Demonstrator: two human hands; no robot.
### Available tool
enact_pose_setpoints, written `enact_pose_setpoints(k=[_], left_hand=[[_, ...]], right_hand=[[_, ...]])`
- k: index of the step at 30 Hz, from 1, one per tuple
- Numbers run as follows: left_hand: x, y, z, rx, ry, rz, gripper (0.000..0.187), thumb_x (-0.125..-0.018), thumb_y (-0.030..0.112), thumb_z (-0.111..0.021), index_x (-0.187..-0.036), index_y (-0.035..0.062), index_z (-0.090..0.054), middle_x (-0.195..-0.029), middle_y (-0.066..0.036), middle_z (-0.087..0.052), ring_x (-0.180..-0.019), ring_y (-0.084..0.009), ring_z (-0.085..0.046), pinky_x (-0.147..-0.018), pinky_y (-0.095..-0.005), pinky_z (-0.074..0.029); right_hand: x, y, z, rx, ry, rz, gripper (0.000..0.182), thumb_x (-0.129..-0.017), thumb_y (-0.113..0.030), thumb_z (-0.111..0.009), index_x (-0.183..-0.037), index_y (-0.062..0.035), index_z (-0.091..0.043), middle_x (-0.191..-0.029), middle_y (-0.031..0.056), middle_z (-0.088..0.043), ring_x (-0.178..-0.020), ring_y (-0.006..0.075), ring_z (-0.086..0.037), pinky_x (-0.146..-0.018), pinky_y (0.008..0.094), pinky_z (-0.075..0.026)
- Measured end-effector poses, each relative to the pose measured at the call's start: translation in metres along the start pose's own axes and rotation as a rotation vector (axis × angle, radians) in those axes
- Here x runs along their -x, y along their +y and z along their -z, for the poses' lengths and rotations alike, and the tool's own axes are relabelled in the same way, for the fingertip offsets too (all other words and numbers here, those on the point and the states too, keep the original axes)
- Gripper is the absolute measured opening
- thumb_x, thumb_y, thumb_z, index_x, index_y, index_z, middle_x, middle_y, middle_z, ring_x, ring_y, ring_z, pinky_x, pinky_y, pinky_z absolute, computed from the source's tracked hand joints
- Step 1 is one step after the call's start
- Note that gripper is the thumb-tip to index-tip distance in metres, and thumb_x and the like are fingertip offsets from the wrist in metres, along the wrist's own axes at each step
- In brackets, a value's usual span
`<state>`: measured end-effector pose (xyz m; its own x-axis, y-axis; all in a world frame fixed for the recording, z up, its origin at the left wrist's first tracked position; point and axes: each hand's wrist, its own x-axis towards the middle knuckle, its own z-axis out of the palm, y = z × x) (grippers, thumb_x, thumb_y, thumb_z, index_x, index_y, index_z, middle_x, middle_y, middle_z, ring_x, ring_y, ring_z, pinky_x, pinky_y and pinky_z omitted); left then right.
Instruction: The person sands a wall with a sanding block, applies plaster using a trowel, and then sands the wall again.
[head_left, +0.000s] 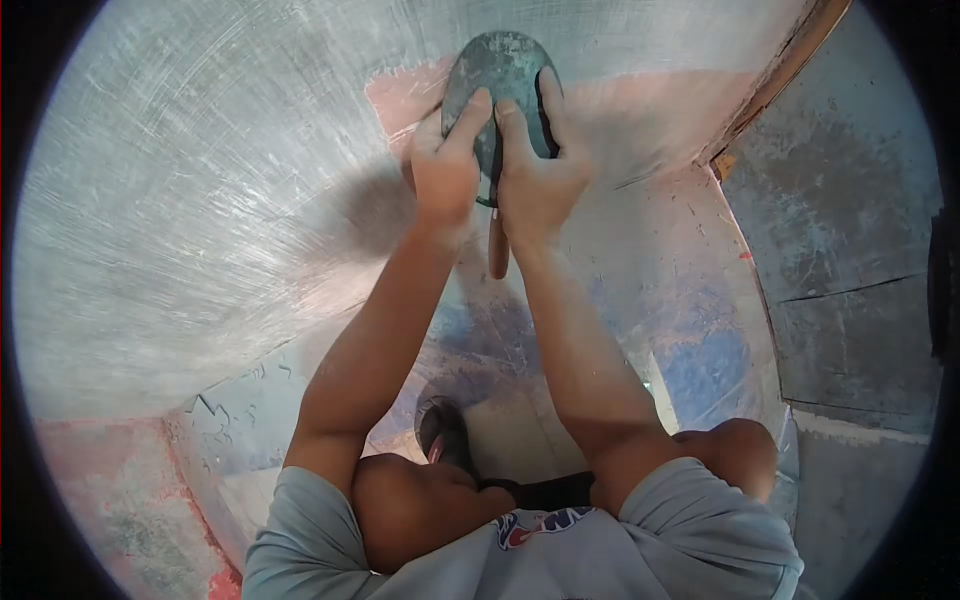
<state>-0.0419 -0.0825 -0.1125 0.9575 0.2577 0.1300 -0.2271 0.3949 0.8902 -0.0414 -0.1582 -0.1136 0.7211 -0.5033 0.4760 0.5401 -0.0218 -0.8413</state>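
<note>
An oval, dark green, speckled tool [500, 65] is in both my hands, close to the scratched grey surface [250, 180]. My left hand [446, 178] grips its left side, thumb on the face and other fingers mostly hidden behind. On the right side my right hand [540, 180] grips it, with the thumb near its middle and a finger along its right edge. Black parts show beside the right thumb and finger. A brown handle-like piece [498, 250] sticks down between my wrists. The tool's exact kind cannot be made out.
The grey surface curves up on the left and carries a pinkish band [640, 95]. A brown-edged rim [780, 75] runs along the upper right, beside a dark stained panel [850, 230]. My shoe [440, 430] rests below, on a floor with blue patches [700, 370].
</note>
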Motion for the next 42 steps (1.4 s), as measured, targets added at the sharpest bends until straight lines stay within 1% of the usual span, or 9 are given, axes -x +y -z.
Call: enact_pose_setpoints(k=[2,5,10,13,18,25,30,35,42], left_hand=[[0.007,-0.003,0.005,-0.144,0.056,-0.001,0.021,-0.098,0.022,-0.067,-0.105,0.0018,-0.071,-0.09,0.002,-0.065,-0.081,-0.0065,-0.056,-0.074,-0.0257,-0.046],[0.019,-0.035,0.021,-0.216,0.097,-0.074,0.022,-0.098,0.021,-0.068,-0.106,0.0012,-0.071,-0.092,0.001,-0.066,-0.083,-0.0071,-0.057,-0.075,-0.0261,-0.047],[-0.001,0.005,-0.001,-0.018,0.036,-0.074,0.023,-0.098,0.021,-0.066,-0.108,0.0004,-0.071,-0.096,0.001,-0.067,-0.085,-0.0081,-0.057,-0.076,-0.0261,-0.047],[-0.004,0.011,-0.002,0.033,-0.004,-0.033,0.025,-0.098,0.021,-0.066,-0.109,0.0001,-0.071,-0.097,0.001,-0.067,-0.086,-0.0083,-0.057,-0.076,-0.0262,-0.047],[0.016,-0.032,0.026,-0.223,0.072,0.052,0.029,-0.097,0.024,-0.068,-0.111,-0.0012,-0.07,-0.097,0.001,-0.067,-0.086,-0.0074,-0.057,-0.077,-0.0254,-0.047],[-0.008,0.008,0.0,0.085,-0.059,-0.066,0.024,-0.099,0.021,-0.066,-0.109,-0.0003,-0.07,-0.097,0.002,-0.066,-0.086,-0.0069,-0.057,-0.075,-0.024,-0.047],[0.016,-0.032,0.029,-0.197,0.088,0.064,0.026,-0.096,0.021,-0.069,-0.108,-0.0017,-0.072,-0.101,-0.001,-0.068,-0.091,-0.0087,-0.059,-0.079,-0.0264,-0.048],[-0.004,0.002,0.008,-0.032,0.017,-0.058,0.024,-0.098,0.022,-0.067,-0.107,0.0003,-0.071,-0.094,0.002,-0.066,-0.085,-0.0069,-0.056,-0.075,-0.0252,-0.046],[0.018,-0.03,0.026,-0.168,0.075,0.076,0.027,-0.097,0.022,-0.07,-0.109,-0.002,-0.07,-0.099,0.001,-0.066,-0.088,-0.0085,-0.057,-0.079,-0.0246,-0.047]], right_hand=[[0.008,0.006,0.01,0.106,-0.098,-0.034,0.047,-0.085,-0.01,-0.074,-0.128,0.0079,-0.064,-0.12,0.0228,-0.071,-0.106,0.0244,-0.069,-0.095,0.0345,-0.051],[0.036,0.036,0.02,0.092,-0.076,-0.086,0.048,-0.085,-0.01,-0.076,-0.128,0.0066,-0.065,-0.124,0.0242,-0.069,-0.115,0.0261,-0.067,-0.098,0.0357,-0.05],[0.001,-0.002,0.0,0.06,-0.055,0.053,0.048,-0.085,-0.013,-0.076,-0.129,0.0047,-0.066,-0.11,0.0209,-0.074,-0.093,0.0212,-0.07,-0.088,0.0342,-0.053],[-0.003,-0.002,-0.006,-0.034,-0.055,-0.032,0.047,-0.085,-0.012,-0.076,-0.128,0.0048,-0.066,-0.108,0.0208,-0.074,-0.091,0.0211,-0.068,-0.087,0.0344,-0.052],[0.038,0.033,0.014,0.082,-0.026,-0.09,0.046,-0.086,-0.009,-0.074,-0.129,0.006,-0.065,-0.119,0.0229,-0.071,-0.109,0.0243,-0.068,-0.097,0.0337,-0.049],[-0.003,0.004,-0.006,-0.007,-0.042,0.02,0.045,-0.084,-0.012,-0.075,-0.126,0.0035,-0.067,-0.115,0.0243,-0.072,-0.099,0.028,-0.072,-0.087,0.0351,-0.054],[0.031,0.026,0.01,0.026,-0.039,-0.073,0.046,-0.084,-0.009,-0.075,-0.126,0.0075,-0.066,-0.12,0.0235,-0.07,-0.107,0.0287,-0.068,-0.098,0.0362,-0.049],[0.001,-0.006,-0.006,-0.021,-0.044,-0.025,0.046,-0.084,-0.013,-0.077,-0.126,0.0019,-0.068,-0.11,0.023,-0.073,-0.093,0.0258,-0.072,-0.085,0.0356,-0.054],[0.039,0.03,0.015,0.061,-0.03,-0.107,0.045,-0.084,-0.006,-0.075,-0.127,0.0062,-0.066,-0.122,0.0241,-0.07,-0.113,0.0267,-0.067,-0.099,0.036,-0.05]])
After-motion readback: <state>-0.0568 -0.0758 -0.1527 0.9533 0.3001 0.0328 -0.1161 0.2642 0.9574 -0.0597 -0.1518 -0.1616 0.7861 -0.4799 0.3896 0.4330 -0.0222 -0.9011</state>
